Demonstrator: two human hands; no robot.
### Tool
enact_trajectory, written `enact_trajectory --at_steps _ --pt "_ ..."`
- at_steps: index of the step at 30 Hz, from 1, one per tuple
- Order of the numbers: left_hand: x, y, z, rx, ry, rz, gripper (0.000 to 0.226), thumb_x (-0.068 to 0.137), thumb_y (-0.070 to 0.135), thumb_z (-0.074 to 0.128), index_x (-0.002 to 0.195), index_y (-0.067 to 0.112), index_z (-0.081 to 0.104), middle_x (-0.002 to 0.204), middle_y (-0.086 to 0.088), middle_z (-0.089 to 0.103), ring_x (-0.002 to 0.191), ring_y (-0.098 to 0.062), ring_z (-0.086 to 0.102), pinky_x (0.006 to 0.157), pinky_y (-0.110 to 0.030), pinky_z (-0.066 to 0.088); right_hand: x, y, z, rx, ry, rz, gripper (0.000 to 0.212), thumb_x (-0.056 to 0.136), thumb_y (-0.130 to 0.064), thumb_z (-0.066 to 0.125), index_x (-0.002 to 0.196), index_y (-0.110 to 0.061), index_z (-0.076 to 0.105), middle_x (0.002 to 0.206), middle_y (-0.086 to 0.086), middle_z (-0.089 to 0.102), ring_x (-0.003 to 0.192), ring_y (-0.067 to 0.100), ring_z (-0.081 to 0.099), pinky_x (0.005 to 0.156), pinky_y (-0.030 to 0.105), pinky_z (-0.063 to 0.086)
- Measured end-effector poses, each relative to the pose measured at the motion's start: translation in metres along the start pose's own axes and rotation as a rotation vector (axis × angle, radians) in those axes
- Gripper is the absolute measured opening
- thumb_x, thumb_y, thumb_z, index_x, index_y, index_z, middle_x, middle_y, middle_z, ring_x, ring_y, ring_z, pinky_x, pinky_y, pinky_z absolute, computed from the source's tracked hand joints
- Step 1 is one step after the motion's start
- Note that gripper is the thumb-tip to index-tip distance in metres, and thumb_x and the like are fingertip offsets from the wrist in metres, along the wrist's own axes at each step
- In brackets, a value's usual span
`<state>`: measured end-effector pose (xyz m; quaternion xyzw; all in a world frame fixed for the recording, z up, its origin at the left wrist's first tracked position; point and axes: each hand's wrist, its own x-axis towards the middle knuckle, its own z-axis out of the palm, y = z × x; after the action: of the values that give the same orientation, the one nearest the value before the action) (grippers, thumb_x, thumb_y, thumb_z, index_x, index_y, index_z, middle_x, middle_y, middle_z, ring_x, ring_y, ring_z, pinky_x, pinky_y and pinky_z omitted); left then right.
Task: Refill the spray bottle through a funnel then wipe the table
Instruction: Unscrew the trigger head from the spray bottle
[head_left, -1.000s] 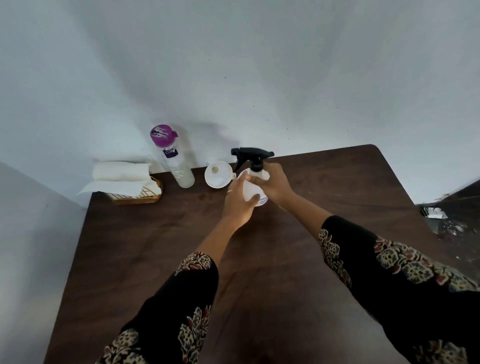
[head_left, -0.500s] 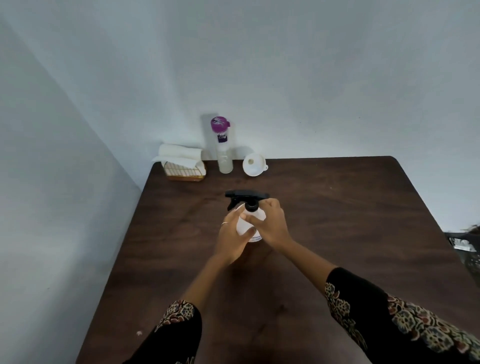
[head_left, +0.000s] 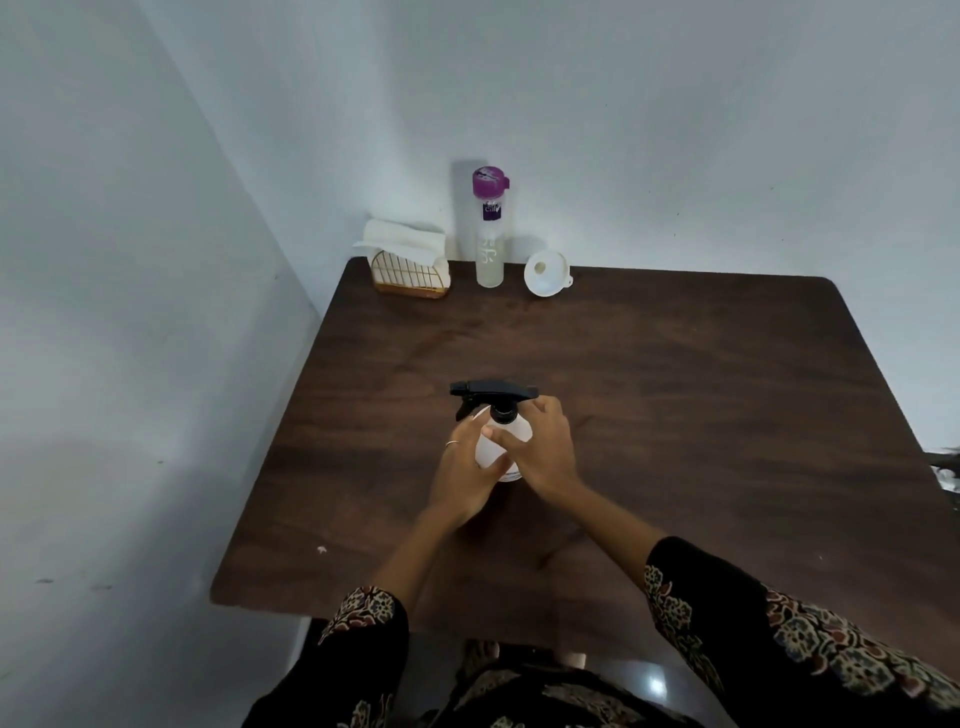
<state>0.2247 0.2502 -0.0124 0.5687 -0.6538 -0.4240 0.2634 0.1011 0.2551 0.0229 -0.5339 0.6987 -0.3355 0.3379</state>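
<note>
— Both hands wrapped round sprayer (head_left: 500, 441), mid-tabletop: left hand (head_left: 464, 475), right hand (head_left: 545, 449), fingers curled.
— And by far edge?
— Funnel (head_left: 545, 273), bottle (head_left: 489, 234), tissues (head_left: 410, 260) near far-left corner.

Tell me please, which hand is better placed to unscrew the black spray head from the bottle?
Probably the right hand: its fingers already reach up beside the collar of the spray head. The left hand wraps the white bottle lower down, so it can steady the body.
</note>
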Motion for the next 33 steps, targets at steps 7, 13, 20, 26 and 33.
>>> enact_trajectory --at_steps 7,13,20,26,33 --pt "-0.006 -0.009 0.006 0.033 0.002 -0.002 0.068 0.085 0.04 0.064 0.144 0.034 0.031 0.149 0.005 0.037 0.131 -0.013 0.04 0.092 -0.022 0.032 -0.008 0.002 -0.003 -0.03 -0.016 0.008 0.041 0.082 -0.042 0.067 0.116 -0.02 0.06 0.123 0.0 0.047 0.115 0.016 0.044 0.086 0.024 0.036" --pt "-0.002 -0.003 0.009 0.148 0.037 -0.013 0.075 0.079 0.062 0.056 0.143 0.034 0.029 0.15 0.009 0.034 0.136 -0.016 0.035 0.104 -0.042 0.039 -0.012 -0.015 -0.009 0.218 0.028 0.132 0.047 0.071 -0.036 0.079 0.109 -0.019 0.059 0.12 -0.002 0.053 0.112 0.013 0.05 0.093 0.035 0.046" --pt "0.019 0.004 0.022 0.162 0.007 -0.023 0.043 0.088 0.025 0.061 0.127 0.011 0.048 0.129 -0.006 0.055 0.12 -0.024 0.052 0.091 -0.045 0.051 -0.013 -0.03 -0.001 0.379 0.21 0.178 0.036 0.071 -0.015 0.081 0.1 -0.016 0.059 0.095 -0.007 0.065 0.088 0.007 0.061 0.063 0.008 0.043" --pt "0.015 -0.005 0.023 0.067 0.001 -0.04 0.04 0.088 0.026 0.06 0.125 0.016 0.049 0.13 -0.009 0.048 0.119 -0.024 0.049 0.094 -0.037 0.045 -0.01 -0.021 -0.014 0.243 -0.05 0.005 0.027 0.084 -0.006 0.065 0.11 -0.011 0.063 0.108 0.001 0.068 0.105 0.014 0.059 0.087 0.024 0.047" --pt "0.014 -0.007 0.026 0.055 -0.013 -0.043 0.05 0.087 0.036 0.06 0.133 0.023 0.044 0.131 0.002 0.05 0.122 -0.018 0.048 0.097 -0.034 0.044 -0.003 -0.02 -0.025 0.366 -0.102 0.021 0.042 0.074 -0.011 0.076 0.11 -0.018 0.054 0.103 -0.008 0.063 0.099 0.003 0.058 0.076 0.012 0.044"
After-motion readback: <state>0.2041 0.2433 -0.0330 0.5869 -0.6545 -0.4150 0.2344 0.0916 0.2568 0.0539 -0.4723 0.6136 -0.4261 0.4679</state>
